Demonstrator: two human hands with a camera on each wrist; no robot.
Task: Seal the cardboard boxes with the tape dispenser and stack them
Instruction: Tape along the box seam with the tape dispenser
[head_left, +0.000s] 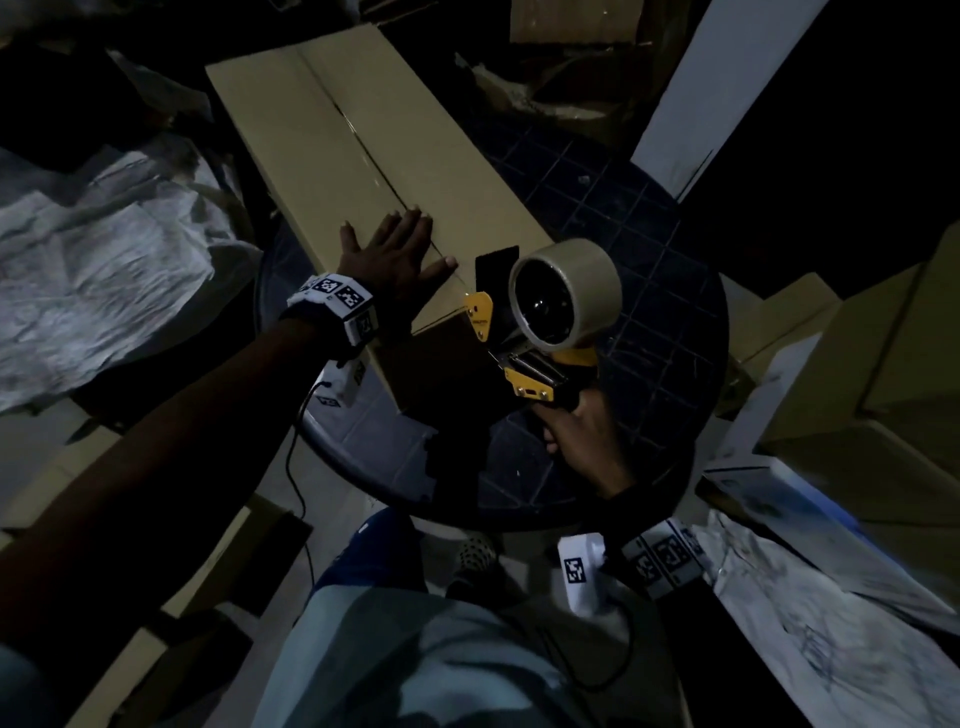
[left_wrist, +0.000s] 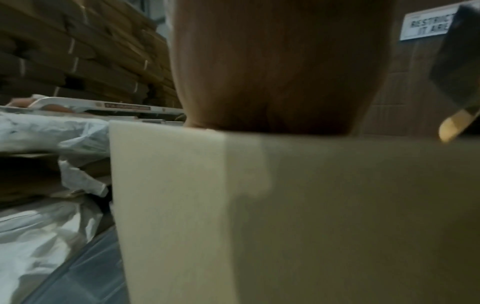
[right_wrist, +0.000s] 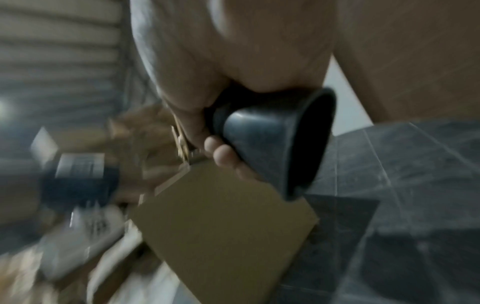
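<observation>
A long tan cardboard box (head_left: 358, 145) lies on a round dark tiled table (head_left: 670, 291), its top flaps closed along a centre seam. My left hand (head_left: 397, 254) lies flat on the box's near end with fingers spread and straight. My right hand (head_left: 582, 436) grips the black handle of a yellow and black tape dispenser (head_left: 535, 332) carrying a beige tape roll (head_left: 566, 291), held just off the box's near right corner. In the left wrist view the palm (left_wrist: 280, 67) presses on the box top (left_wrist: 311, 205). The right wrist view, blurred, has fingers (right_wrist: 223, 156) round the black handle (right_wrist: 280, 139).
Crumpled white sheeting (head_left: 104, 260) lies to the left of the table. More cardboard boxes (head_left: 883, 364) stand at the right, and flattened cartons are stacked behind (left_wrist: 78, 57). A white pillar (head_left: 727, 88) rises at the back right. My legs are below the table's near edge.
</observation>
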